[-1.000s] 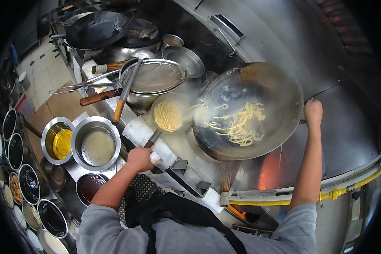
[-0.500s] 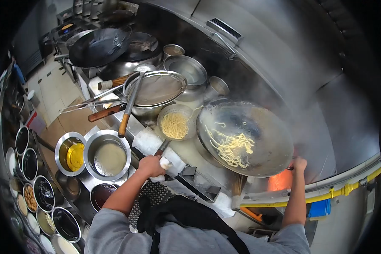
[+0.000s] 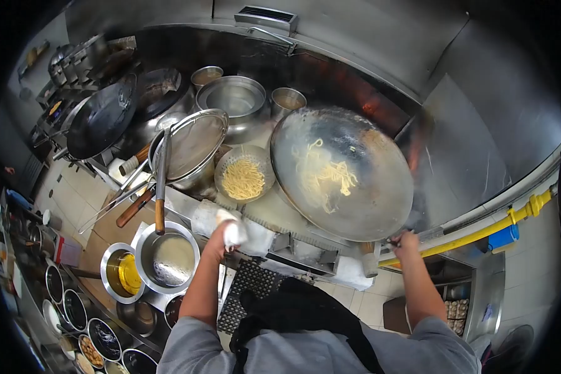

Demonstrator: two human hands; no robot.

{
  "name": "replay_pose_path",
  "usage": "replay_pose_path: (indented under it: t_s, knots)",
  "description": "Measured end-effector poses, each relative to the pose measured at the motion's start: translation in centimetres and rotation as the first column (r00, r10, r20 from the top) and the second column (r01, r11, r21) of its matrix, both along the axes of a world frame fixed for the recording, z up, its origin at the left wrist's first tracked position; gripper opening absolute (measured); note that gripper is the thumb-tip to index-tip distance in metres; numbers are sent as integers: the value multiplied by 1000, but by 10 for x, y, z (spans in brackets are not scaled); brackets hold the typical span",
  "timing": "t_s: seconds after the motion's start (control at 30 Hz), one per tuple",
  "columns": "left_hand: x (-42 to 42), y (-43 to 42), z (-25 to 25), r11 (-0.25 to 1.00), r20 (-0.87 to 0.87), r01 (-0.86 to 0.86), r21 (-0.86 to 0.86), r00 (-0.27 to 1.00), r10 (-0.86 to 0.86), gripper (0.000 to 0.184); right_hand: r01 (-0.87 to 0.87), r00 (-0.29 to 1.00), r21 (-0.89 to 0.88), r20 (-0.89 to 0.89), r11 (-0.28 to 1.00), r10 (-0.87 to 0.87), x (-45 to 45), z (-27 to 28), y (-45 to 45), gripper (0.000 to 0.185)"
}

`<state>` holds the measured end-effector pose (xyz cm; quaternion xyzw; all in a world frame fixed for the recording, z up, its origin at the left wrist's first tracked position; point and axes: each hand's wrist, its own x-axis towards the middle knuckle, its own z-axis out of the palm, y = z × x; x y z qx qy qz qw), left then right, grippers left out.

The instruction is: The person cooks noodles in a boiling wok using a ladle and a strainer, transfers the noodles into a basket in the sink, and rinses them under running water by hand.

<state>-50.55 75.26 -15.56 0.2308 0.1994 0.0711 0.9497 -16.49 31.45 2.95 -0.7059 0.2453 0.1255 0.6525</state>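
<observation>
My right hand (image 3: 406, 243) is closed on the handle at the near right edge of a large wok (image 3: 380, 187). The wok is tilted, with pale noodles (image 3: 338, 177) and steam inside. My left hand (image 3: 217, 242) is closed around a white cloth (image 3: 234, 234). Just beyond it, a perforated ladle (image 3: 265, 163) holds a heap of noodles (image 3: 243, 179). The ladle's handle is mostly hidden, and I cannot make out whether my left hand touches it.
A round mesh strainer (image 3: 196, 146) rests over a pot left of the ladle. Nearer are a pot of cloudy liquid (image 3: 172, 258) and one of yellow oil (image 3: 129, 274). Dark woks (image 3: 103, 118) stand at the back left. A yellow pipe (image 3: 480, 232) runs along the right edge.
The view has turned. The wok has come down toward the near edge with my right hand, and its noodles have shifted. My left hand has moved from the ladle's wooden handle, the white cloth still with it.
</observation>
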Motion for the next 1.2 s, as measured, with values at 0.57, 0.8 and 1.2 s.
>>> replay_pose_path:
  t_s: [0.57,0.8,1.2]
  knots:
    - [-41,-57,137,661,-458,275,698,882,116,30,-818,84,-563,-314,-114,946,-189,-145,-4,49]
    - [-28,-65,109,646,-536,318,693,827,168,30,-894,-375,-210,-131,-395,918,-217,-185,105,49]
    - [-23,-60,52,685,-298,123,718,944,143,46,-778,146,623,54,81,988,-307,56,352,54]
